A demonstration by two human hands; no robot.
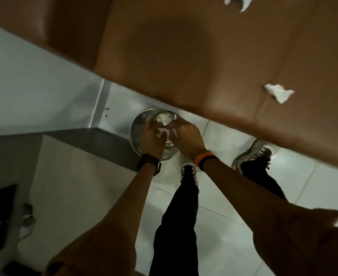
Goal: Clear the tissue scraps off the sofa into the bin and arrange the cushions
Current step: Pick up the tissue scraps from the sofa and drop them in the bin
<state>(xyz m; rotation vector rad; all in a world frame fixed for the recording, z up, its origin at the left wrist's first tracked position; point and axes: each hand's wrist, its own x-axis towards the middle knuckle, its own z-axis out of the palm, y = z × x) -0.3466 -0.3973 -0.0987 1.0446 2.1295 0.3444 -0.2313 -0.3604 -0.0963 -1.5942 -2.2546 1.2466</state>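
Observation:
Both my hands hover together over a round metal bin that stands on the floor by the sofa's front edge. My left hand and my right hand are cupped around white tissue scraps held between them above the bin's mouth. The brown leather sofa fills the upper part of the view. One tissue scrap lies on its seat at the right, and more tissue scraps lie at the top edge. No cushions are in view.
A low beige cabinet stands left of my legs, close to the bin. My two feet in sneakers stand on the white tiled floor. A pale wall runs behind the bin.

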